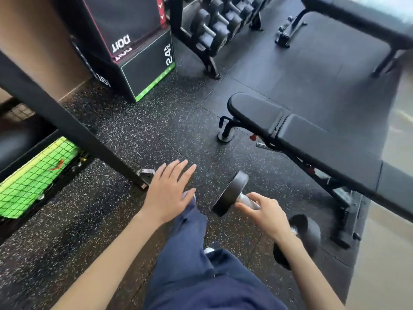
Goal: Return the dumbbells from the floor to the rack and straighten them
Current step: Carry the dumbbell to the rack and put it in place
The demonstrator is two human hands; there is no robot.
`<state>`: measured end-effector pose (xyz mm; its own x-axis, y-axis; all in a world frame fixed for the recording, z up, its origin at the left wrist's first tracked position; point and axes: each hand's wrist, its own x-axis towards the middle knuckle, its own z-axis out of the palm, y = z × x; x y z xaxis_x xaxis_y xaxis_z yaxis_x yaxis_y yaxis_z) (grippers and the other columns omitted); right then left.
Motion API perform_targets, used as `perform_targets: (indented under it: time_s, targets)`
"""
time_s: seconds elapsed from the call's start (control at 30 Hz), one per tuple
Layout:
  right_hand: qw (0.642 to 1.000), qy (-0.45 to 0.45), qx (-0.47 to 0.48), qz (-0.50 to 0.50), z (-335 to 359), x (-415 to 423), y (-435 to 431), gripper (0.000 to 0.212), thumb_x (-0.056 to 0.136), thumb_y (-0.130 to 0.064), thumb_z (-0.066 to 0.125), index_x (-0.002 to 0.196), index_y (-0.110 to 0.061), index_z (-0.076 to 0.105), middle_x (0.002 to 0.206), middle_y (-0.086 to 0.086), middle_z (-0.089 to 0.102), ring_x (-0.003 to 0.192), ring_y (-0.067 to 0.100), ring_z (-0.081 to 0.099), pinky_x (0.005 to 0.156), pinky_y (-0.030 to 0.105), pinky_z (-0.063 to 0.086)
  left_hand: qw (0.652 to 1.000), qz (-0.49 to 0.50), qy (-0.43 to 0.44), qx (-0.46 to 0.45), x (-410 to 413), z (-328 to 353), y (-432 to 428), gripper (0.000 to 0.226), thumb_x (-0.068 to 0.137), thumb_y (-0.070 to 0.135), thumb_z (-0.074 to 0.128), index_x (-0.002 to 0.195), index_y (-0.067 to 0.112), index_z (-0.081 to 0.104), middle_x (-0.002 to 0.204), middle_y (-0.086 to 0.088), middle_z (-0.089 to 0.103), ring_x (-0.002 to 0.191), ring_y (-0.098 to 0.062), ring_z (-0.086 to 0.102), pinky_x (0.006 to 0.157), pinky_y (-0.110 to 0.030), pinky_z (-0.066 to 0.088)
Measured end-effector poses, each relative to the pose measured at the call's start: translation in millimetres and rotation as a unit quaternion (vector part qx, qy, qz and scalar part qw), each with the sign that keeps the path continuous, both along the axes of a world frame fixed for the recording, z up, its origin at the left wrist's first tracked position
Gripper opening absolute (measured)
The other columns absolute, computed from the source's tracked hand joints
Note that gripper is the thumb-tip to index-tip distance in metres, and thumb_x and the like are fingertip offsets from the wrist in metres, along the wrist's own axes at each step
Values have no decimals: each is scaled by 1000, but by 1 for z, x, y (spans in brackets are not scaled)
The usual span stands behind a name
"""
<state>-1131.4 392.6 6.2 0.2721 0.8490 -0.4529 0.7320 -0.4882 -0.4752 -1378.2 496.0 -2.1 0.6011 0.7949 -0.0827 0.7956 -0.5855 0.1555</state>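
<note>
A black dumbbell (pixel 230 193) with a silver handle is in my right hand (pixel 266 214), which is shut around the handle; one round head points forward and left, the other (pixel 306 233) shows behind my wrist. It hangs above the speckled rubber floor. My left hand (pixel 171 193) is spread flat with fingers apart, holding nothing, above my left knee. The dumbbell rack (pixel 201 43) stands at the top centre, its tiers filled with several black dumbbells (pixel 214 25).
A black adjustable bench (pixel 312 139) lies right of the dumbbell, and a second bench (pixel 357 21) is at the top right. A stacked black plyo box (pixel 143 70) stands left of the rack. A slanted black frame post (pixel 67 121) crosses the left side.
</note>
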Motion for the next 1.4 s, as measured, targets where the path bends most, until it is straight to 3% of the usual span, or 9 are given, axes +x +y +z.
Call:
perform_targets:
  time_s: [0.13, 0.33, 0.53, 0.8, 1.1, 1.4]
  targets:
    - [1000, 2, 3, -16, -7, 12, 62, 42, 75, -66, 58, 99, -32, 62, 83, -4, 68, 77, 17, 62, 69, 31, 51, 1000, -17, -10, 8, 17, -6, 68, 58, 91, 46, 34, 140, 16, 43, 138, -10, 49, 130, -28, 42, 108, -47, 31]
    - [1000, -15, 18, -19, 8, 22, 180, 43, 75, -68, 56, 101, -35, 61, 91, -2, 69, 86, 21, 63, 72, 32, 50, 998, -50, -18, 20, 32, 6, 184, 58, 91, 47, 32, 140, 16, 43, 138, -9, 50, 129, -28, 43, 107, -47, 32]
    - [999, -9, 35, -32, 18, 30, 280, 39, 75, -67, 57, 97, -34, 60, 76, -4, 64, 80, 21, 60, 69, 32, 47, 997, -60, -32, 27, 48, 16, 278, 58, 92, 47, 32, 140, 17, 42, 138, -9, 49, 130, -27, 42, 108, -46, 30]
    - [1000, -1, -6, -18, -4, 54, 374, 37, 79, -64, 56, 103, -36, 60, 96, -1, 69, 98, 24, 60, 73, 32, 43, 997, -73, -8, -6, 74, -12, 373, 58, 91, 47, 34, 141, 17, 41, 138, -9, 50, 130, -27, 42, 107, -45, 26]
    - [1000, -2, 1, -17, -11, 133, 545, 42, 76, -67, 57, 97, -31, 60, 91, -3, 69, 90, 22, 62, 72, 33, 49, 997, -75, 10, 6, 153, -2, 546, 59, 91, 49, 31, 141, 19, 40, 139, -6, 48, 132, -25, 40, 108, -44, 24]
    - [998, -27, 30, -40, 16, 217, 709, 43, 80, -66, 53, 109, -34, 58, 100, 2, 69, 97, 26, 61, 71, 33, 40, 997, -76, -12, 20, 231, 15, 702, 58, 90, 47, 34, 140, 18, 42, 138, -7, 49, 131, -26, 41, 108, -44, 24]
